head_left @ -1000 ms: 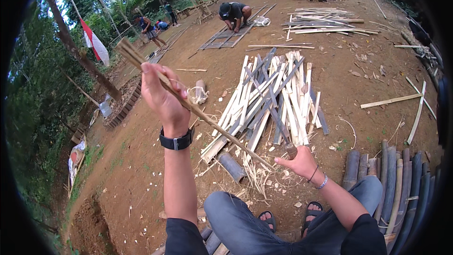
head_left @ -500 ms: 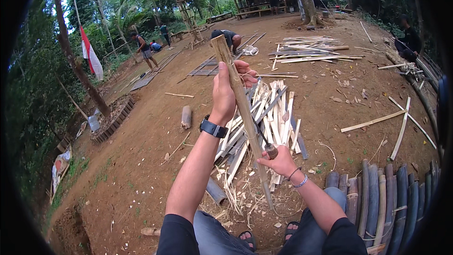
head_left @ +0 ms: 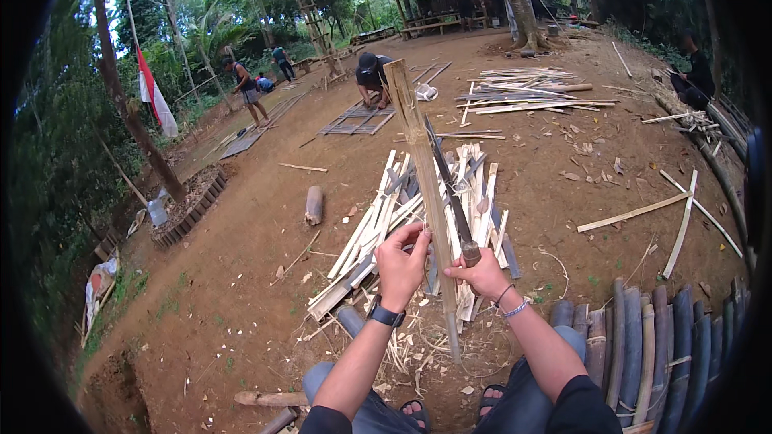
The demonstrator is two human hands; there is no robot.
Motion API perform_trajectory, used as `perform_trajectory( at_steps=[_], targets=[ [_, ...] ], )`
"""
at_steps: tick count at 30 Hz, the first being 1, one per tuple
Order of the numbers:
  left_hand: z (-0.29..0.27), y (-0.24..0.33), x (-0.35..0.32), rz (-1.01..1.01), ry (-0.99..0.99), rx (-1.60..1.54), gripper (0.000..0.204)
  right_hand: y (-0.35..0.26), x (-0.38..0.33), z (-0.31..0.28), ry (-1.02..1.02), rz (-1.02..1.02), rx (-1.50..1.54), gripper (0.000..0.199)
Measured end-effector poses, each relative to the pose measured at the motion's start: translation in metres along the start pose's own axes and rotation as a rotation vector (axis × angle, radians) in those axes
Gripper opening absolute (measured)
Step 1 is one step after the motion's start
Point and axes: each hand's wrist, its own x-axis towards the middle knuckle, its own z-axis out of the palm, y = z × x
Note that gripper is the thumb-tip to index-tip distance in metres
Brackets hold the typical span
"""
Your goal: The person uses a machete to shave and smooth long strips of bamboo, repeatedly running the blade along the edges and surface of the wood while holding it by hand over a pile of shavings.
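A long bamboo slat (head_left: 426, 161) stands upright in front of me, its top tilted slightly left. My left hand (head_left: 400, 267) is closed, thumb and fingertips pinching at the slat's left edge. I cannot tell whether they grip the edge itself or a loose fibre on it. My right hand (head_left: 482, 275) is wrapped round the wooden handle of a machete (head_left: 450, 181), its thumb against the slat's lower part. The dark blade points up and away, just right of the slat. Behind both lies a pile of split bamboo strips (head_left: 366, 245).
Bamboo poles (head_left: 635, 345) line the near right. Another strip pile (head_left: 523, 92) lies farther off. A short bamboo piece (head_left: 314, 205) is on the ground at left. One person crouches over a bamboo frame (head_left: 358, 119); other people are farther back. A thatched shelter (head_left: 434, 0) stands behind.
My left hand has come down the slat, from its upper part to just above my right hand. The machete blade now shows beside the slat. The crouching person has raised their upper body.
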Motion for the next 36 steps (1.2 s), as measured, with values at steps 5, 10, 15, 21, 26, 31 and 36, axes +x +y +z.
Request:
perform_trajectory(
  at_steps=[5, 10, 15, 21, 26, 31, 36],
  targets=[
    [-0.004, -0.001, 0.015, -0.016, -0.11, 0.103, 0.016, 0.009, 0.006, -0.013, -0.064, 0.084, 0.167, 0.03],
    [-0.011, 0.009, 0.035, 0.021, -0.262, 0.184, 0.016, 0.017, 0.009, -0.018, -0.138, 0.192, 0.387, 0.029],
    [0.007, 0.005, 0.019, 0.182, -0.079, 0.246, 0.012, 0.035, 0.012, -0.02, -0.179, 0.204, 0.593, 0.024],
    [0.029, -0.013, 0.006, 0.468, 0.091, 0.365, 0.005, 0.041, 0.014, -0.019, -0.143, 0.218, 0.663, 0.023],
    [0.028, -0.021, -0.002, 0.596, 0.1, 0.467, 0.002, 0.039, 0.014, -0.018, -0.158, 0.238, 0.686, 0.022],
    [0.019, -0.045, -0.032, 0.603, 0.004, 0.604, 0.004, 0.044, 0.016, -0.023, -0.131, 0.241, 0.698, 0.022],
    [-0.023, -0.12, -0.11, 0.533, -0.335, 0.784, 0.003, 0.052, 0.027, -0.04, -0.051, 0.221, 0.74, 0.019]
  ],
)
